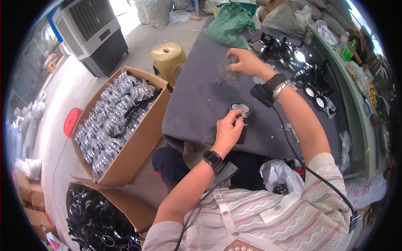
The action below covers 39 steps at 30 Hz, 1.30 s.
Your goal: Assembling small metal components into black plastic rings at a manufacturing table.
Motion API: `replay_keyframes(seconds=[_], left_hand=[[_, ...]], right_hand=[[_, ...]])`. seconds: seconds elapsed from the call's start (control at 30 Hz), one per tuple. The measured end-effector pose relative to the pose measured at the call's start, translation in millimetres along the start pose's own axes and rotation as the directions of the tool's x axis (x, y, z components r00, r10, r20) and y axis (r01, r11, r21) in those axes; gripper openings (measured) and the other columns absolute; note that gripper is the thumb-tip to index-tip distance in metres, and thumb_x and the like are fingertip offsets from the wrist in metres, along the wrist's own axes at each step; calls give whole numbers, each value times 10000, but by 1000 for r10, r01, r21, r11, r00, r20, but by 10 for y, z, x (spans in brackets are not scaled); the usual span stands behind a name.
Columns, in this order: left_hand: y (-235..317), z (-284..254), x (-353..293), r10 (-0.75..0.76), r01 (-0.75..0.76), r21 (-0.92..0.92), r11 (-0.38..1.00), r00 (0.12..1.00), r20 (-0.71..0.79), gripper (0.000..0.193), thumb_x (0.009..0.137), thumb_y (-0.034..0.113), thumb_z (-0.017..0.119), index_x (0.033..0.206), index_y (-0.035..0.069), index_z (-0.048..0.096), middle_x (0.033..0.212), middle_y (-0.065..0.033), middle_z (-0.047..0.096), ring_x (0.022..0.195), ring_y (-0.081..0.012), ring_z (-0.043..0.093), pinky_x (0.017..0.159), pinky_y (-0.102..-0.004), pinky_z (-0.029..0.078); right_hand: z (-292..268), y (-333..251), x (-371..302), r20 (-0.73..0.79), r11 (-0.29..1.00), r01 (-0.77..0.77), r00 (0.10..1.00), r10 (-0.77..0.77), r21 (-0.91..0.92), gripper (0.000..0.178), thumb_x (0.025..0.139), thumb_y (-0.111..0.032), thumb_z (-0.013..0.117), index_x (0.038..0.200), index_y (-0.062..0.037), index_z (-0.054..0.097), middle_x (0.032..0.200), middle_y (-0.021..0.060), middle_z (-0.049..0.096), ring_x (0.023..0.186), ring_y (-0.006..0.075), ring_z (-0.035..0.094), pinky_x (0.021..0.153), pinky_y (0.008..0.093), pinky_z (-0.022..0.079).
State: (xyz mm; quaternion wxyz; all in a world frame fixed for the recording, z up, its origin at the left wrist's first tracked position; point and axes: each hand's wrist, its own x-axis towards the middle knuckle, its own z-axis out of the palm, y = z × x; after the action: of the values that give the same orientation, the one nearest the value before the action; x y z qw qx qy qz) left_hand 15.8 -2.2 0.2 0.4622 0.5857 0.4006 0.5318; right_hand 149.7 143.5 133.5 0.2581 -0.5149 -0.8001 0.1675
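Observation:
My left hand [228, 131] pinches at the near edge of a round black-rimmed piece [240, 108] with a grey, mirror-like face; a black strap-like part hangs below it. Fingertips cover part of that face. Farther up the table, my right hand [248, 63] reaches over a heap of tiny metal clips or pins [228, 74]. Its thumb and forefinger are curved and apart, with nothing visible between them. A few of these bits lie scattered toward the left hand. Many similar round pieces with black straps [298, 58] are piled at the far right of the table.
A green bag [228, 26] rests at the table's far end. Left of the dark table cloth [188, 108] stands a carton [138, 140] of bagged round pieces, with a box of black pieces [90, 213] nearer. A yellow stool [168, 58] stands behind. A cable runs along my right arm.

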Motion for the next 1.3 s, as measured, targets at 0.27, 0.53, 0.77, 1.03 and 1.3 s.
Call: replay_keyframes(seconds=[0.27, 0.53, 0.77, 1.03, 1.3], left_hand=[[32, 23, 87, -7, 7, 6, 1000, 1000, 13, 162, 882, 45, 547, 1020, 31, 629, 549, 47, 463, 466, -20, 409, 443, -215, 362], [134, -62, 38, 89, -88, 41, 995, 995, -47, 229, 825, 48, 545, 1035, 73, 631, 664, -116, 567, 583, -101, 481, 573, -278, 455], [-56, -60, -1, 137, -137, -11, 991, 991, 3, 255, 838, 21, 514, 1071, 84, 597, 691, -109, 589, 563, -161, 532, 574, -297, 436], [0, -32, 30, 49, -50, -23, 999, 999, -8, 213, 880, 66, 524, 1085, 44, 579, 692, -84, 608, 603, -140, 557, 594, -292, 455], [83, -75, 40, 216, -212, 75, 974, 974, -60, 179, 859, 29, 527, 1021, 33, 602, 766, -66, 600, 672, -120, 557, 624, -285, 486]], right_hand=[[155, 426, -70, 23, 984, -32, 999, 37, -174, 267, 700, -161, 745, 902, -7, 660, 853, 171, 660, 808, 314, 638, 703, 386, 485], [568, 881, -490, 124, 990, 72, 991, -56, -124, 312, 765, -257, 686, 815, 26, 564, 748, 198, 581, 678, 347, 558, 622, 425, 432], [696, 736, -628, 50, 985, 81, 996, -74, -154, 134, 682, -17, 660, 768, 34, 571, 716, 206, 587, 705, 365, 594, 619, 400, 451], [500, 534, -988, -172, 993, 69, 982, -84, -92, 58, 722, 28, 584, 776, 39, 567, 650, 191, 572, 603, 331, 575, 564, 381, 429], [342, 37, -1529, -180, 977, -159, 966, 184, 145, 93, 823, -50, 572, 776, -16, 499, 586, 67, 486, 498, 134, 485, 461, 302, 371]])
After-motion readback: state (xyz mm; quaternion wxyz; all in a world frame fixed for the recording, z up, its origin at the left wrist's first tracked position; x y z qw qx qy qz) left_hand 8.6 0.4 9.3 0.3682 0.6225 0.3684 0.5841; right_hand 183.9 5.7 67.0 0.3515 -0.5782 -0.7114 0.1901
